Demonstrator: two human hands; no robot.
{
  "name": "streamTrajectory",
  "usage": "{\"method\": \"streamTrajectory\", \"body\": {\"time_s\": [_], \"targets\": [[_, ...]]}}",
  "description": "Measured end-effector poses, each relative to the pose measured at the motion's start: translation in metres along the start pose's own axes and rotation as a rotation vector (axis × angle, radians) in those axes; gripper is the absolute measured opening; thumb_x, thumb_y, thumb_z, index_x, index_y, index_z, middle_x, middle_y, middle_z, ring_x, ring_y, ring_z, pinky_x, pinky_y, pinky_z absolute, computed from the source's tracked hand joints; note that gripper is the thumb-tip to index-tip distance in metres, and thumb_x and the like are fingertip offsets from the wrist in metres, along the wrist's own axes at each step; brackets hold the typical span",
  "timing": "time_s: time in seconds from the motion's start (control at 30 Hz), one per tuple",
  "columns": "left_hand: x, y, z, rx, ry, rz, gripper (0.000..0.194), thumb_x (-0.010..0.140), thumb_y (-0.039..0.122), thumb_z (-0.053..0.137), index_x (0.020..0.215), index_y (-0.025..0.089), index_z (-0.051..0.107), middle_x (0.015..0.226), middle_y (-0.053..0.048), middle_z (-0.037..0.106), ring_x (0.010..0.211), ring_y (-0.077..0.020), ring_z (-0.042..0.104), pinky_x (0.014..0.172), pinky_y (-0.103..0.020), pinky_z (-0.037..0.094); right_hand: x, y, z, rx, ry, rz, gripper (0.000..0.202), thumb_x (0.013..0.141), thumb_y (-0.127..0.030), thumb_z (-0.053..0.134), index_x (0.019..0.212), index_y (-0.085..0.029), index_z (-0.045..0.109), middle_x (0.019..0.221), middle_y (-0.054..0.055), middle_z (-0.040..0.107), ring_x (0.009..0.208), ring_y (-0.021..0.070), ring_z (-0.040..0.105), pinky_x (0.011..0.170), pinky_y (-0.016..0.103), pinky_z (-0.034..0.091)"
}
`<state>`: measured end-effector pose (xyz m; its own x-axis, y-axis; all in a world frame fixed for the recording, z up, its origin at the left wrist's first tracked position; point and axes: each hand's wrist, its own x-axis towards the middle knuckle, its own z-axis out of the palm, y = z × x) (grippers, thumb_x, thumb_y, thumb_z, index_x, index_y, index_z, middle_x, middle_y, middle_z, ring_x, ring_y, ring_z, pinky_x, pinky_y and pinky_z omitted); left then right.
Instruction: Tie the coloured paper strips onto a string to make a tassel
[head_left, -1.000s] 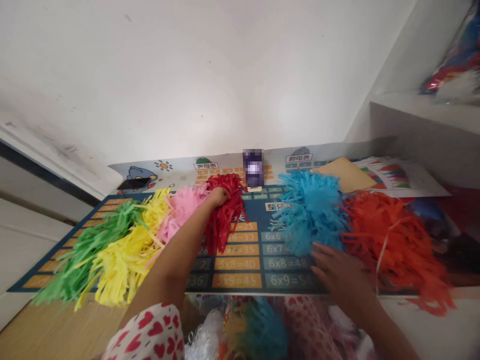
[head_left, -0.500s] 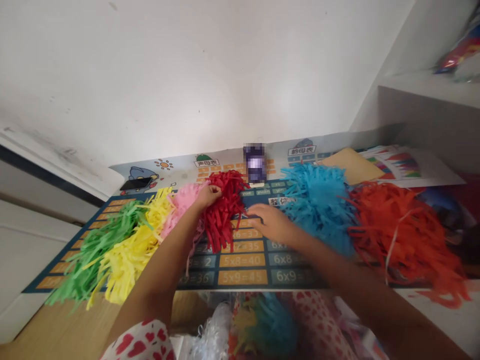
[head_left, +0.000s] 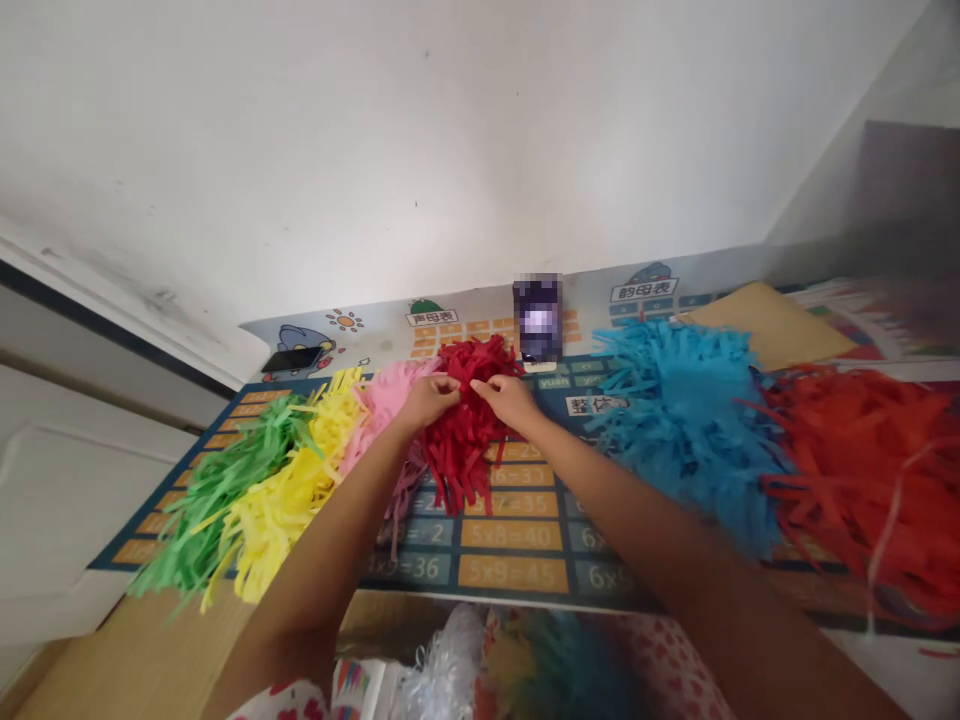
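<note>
A dark red fringed-paper pom-pom (head_left: 465, 465) lies on the printed table mat, in the middle. My left hand (head_left: 431, 400) pinches at its upper part from the left, thumb and fingertips together. Facing it, my right hand (head_left: 504, 398) is pinched on the same pom-pom from the right, a small gap between the two hands. Whatever fine piece is between the fingertips is too small to make out. Beside my left hand sits a pink pom-pom (head_left: 386, 395), partly under the forearm, then a yellow one (head_left: 289, 505) and a green one (head_left: 225, 485).
To the right lie a blue pom-pom (head_left: 679, 400) and an orange-red one (head_left: 870, 460) with a white string. A phone-like device (head_left: 538, 325) stands at the wall; a black phone (head_left: 295, 359) lies back left. A tan envelope (head_left: 772, 325) is back right. Shiny white strands (head_left: 450, 660) show below the table edge.
My right hand has moved left from the mat onto the dark red pom-pom, its fingers closing to a pinch. My left hand stays pinched there. The view has shifted slightly.
</note>
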<state>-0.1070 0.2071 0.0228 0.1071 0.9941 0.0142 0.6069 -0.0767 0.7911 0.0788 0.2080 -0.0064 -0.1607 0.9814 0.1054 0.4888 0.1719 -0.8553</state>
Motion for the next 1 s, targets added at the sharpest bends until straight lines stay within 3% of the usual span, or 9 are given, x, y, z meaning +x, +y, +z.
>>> {"method": "streamTrajectory", "body": {"time_s": [0.13, 0.27, 0.4, 0.57, 0.77, 1.0], "targets": [[-0.003, 0.009, 0.0, -0.011, 0.005, 0.026, 0.019, 0.065, 0.034, 0.064, 0.068, 0.016, 0.07, 0.065, 0.001, 0.068, 0.058, -0.0123, 0.057, 0.057, -0.022, 0.042, -0.004, -0.002, 0.0, 0.001, -0.049, 0.013, 0.041, 0.085, -0.056, 0.059, 0.07, -0.018, 0.068, 0.065, -0.001, 0.065, 0.062, 0.0126, 0.056, 0.056, 0.023, 0.032], [-0.005, 0.014, 0.001, -0.021, 0.02, 0.037, 0.018, 0.063, 0.034, 0.066, 0.066, 0.017, 0.07, 0.067, 0.0, 0.069, 0.063, -0.0137, 0.06, 0.062, -0.023, 0.045, -0.006, -0.001, 0.002, 0.008, -0.071, 0.019, 0.024, 0.085, -0.04, 0.063, 0.076, -0.02, 0.071, 0.071, 0.0, 0.07, 0.066, 0.0132, 0.059, 0.059, 0.023, 0.036], [-0.007, 0.011, 0.006, -0.033, 0.11, -0.014, 0.023, 0.068, 0.039, 0.063, 0.07, 0.017, 0.068, 0.069, -0.001, 0.069, 0.059, -0.0129, 0.058, 0.058, -0.023, 0.043, -0.006, 0.001, 0.002, 0.015, -0.078, -0.008, 0.019, 0.087, -0.031, 0.06, 0.08, -0.02, 0.073, 0.077, -0.001, 0.072, 0.071, 0.0132, 0.062, 0.064, 0.022, 0.039], [0.001, 0.015, 0.015, -0.013, 0.17, -0.101, 0.033, 0.069, 0.051, 0.069, 0.065, 0.018, 0.064, 0.056, 0.002, 0.062, 0.051, -0.0124, 0.054, 0.051, -0.024, 0.038, -0.008, 0.002, 0.004, -0.032, -0.064, -0.033, 0.02, 0.087, -0.033, 0.06, 0.078, -0.021, 0.073, 0.078, 0.001, 0.073, 0.07, 0.0139, 0.061, 0.063, 0.023, 0.038], [0.011, 0.024, 0.019, -0.055, 0.113, -0.153, 0.031, 0.062, 0.046, 0.078, 0.063, 0.019, 0.062, 0.055, 0.002, 0.063, 0.05, -0.0124, 0.056, 0.051, -0.024, 0.038, -0.009, 0.003, 0.006, -0.076, -0.061, -0.04, 0.022, 0.088, -0.035, 0.059, 0.079, -0.022, 0.073, 0.08, 0.001, 0.074, 0.071, 0.0142, 0.062, 0.063, 0.023, 0.038], [0.014, 0.015, 0.023, -0.171, 0.063, -0.249, 0.032, 0.067, 0.045, 0.076, 0.065, 0.019, 0.059, 0.051, 0.002, 0.061, 0.044, -0.0106, 0.054, 0.043, -0.021, 0.033, -0.009, 0.001, 0.004, -0.101, -0.082, -0.045, 0.02, 0.088, -0.033, 0.06, 0.079, -0.022, 0.074, 0.082, 0.001, 0.075, 0.072, 0.014, 0.063, 0.062, 0.023, 0.037]]}}
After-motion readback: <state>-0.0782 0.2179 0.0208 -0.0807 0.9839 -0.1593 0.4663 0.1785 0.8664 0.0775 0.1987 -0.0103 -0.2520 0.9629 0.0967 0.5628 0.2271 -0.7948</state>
